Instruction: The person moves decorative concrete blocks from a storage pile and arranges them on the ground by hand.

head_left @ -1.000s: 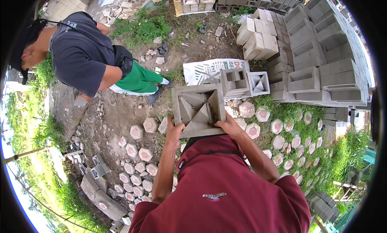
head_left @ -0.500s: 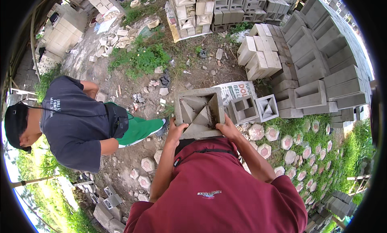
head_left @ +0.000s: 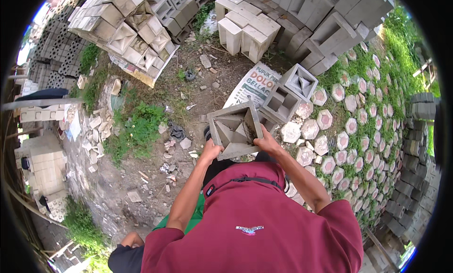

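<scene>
Between both hands I carry a square grey concrete vent block (head_left: 234,149), with slanted triangular faces inside its frame. My left hand (head_left: 211,151) grips its near left corner, and my right hand (head_left: 267,143) holds the near right side. The block is in front of my waist, a little tilted. Just beyond it to the right, two similar vent blocks stand side by side: one with square openings (head_left: 280,103) and one with a triangular pattern (head_left: 299,82). A printed white sack (head_left: 250,86) lies flat on the ground beside them.
Pale blocks (head_left: 247,30) stand ahead near a tall grey block stack (head_left: 330,32). A stack of vent blocks (head_left: 125,27) rises at the far left. Hexagonal pavers (head_left: 350,103) sit in grass on the right. Rubble (head_left: 100,129) and weeds (head_left: 141,126) lie left. A co-worker's arm (head_left: 132,240) shows lower left.
My view and body have turned right with the block still in both hands. The co-worker, fully seen at left before, is now mostly hidden at the lower left.
</scene>
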`<state>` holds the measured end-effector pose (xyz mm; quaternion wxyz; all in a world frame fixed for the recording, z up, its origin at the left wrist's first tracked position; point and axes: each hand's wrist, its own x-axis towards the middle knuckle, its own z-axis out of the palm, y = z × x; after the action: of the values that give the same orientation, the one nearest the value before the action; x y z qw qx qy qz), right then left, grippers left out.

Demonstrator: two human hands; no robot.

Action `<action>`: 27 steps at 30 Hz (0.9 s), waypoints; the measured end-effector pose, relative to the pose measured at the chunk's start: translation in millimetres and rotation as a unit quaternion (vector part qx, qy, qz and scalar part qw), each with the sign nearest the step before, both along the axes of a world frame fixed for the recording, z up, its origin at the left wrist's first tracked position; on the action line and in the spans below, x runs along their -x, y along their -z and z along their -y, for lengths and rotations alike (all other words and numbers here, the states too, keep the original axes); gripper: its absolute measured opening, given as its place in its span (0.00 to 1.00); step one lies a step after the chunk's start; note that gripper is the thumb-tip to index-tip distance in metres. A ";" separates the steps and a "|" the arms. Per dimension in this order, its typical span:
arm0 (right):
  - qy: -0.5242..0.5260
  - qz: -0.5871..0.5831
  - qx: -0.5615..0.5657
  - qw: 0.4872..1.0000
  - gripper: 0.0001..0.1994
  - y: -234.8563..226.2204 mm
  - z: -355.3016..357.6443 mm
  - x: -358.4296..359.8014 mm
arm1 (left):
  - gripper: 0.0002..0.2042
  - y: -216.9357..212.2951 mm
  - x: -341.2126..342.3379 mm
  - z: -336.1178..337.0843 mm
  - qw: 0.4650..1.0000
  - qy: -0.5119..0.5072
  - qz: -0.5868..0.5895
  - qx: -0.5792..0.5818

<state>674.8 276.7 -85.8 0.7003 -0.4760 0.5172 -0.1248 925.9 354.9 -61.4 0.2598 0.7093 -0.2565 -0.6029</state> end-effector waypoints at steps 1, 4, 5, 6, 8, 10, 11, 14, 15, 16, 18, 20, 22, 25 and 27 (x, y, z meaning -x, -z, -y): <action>0.035 -0.005 -0.039 0.999 0.45 -2.5 -4.3 -12.6 | 0.20 8.6 -14.9 7.9 1.000 0.025 -0.002 0.008; 0.140 -0.006 -0.015 0.990 0.46 16.8 -29.9 -42.8 | 0.22 11.6 -52.0 39.1 0.994 0.107 -0.034 0.010; 0.167 -0.013 -0.027 0.986 0.46 15.5 -39.8 -57.8 | 0.22 14.3 -67.9 44.5 0.991 0.132 -0.032 -0.001; 0.169 -0.047 -0.022 0.984 0.46 14.1 -42.4 -71.2 | 0.22 19.5 -80.9 52.6 0.988 0.152 -0.028 -0.007; 0.185 -0.083 -0.026 0.979 0.46 20.7 -50.7 -92.5 | 0.22 50.5 -111.0 59.5 0.978 0.208 -0.011 -0.019; 0.200 -0.124 -0.031 0.972 0.45 56.9 -73.7 -109.1 | 0.22 73.4 -132.2 57.7 0.965 0.262 0.008 -0.028; 0.199 -0.159 -0.046 0.966 0.44 57.9 -75.6 -123.8 | 0.22 83.9 -143.3 61.0 0.953 0.297 0.046 -0.036; 0.186 -0.273 -0.066 0.942 0.39 105.8 -91.3 -157.4 | 0.20 138.0 -157.0 64.0 0.947 0.311 0.082 -0.001; 0.191 -0.275 -0.069 0.940 0.39 134.6 -102.0 -165.2 | 0.21 150.7 -159.6 68.9 0.920 0.369 0.124 -0.050; 0.206 -0.285 -0.090 0.932 0.36 163.2 -112.1 -172.9 | 0.23 164.7 -160.9 70.6 0.886 0.422 0.166 -0.100; 0.216 -0.306 -0.108 0.921 0.32 199.6 -110.5 -186.4 | 0.27 210.3 -166.1 67.7 0.879 0.420 0.179 -0.138; 0.212 -0.310 -0.109 0.920 0.32 239.3 -117.4 -195.6 | 0.30 276.1 -176.5 52.9 0.929 0.344 0.083 -0.107; 0.221 -0.302 -0.146 0.916 0.32 295.3 -111.0 -196.5 | 0.32 332.7 -168.8 59.3 0.919 0.347 0.115 -0.148; 0.312 -0.347 -0.065 0.882 0.32 403.7 -117.2 -191.1 | 0.35 425.7 -141.7 70.3 0.934 0.326 0.095 -0.107; 0.310 -0.332 -0.071 0.888 0.33 464.3 -108.4 -195.9 | 0.34 498.5 -148.1 76.5 0.917 0.345 0.159 -0.119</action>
<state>870.7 385.1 -550.1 0.4452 -0.2544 0.8482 -0.1330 1074.0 278.4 -560.0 -0.0954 0.6888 -0.4496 -0.5606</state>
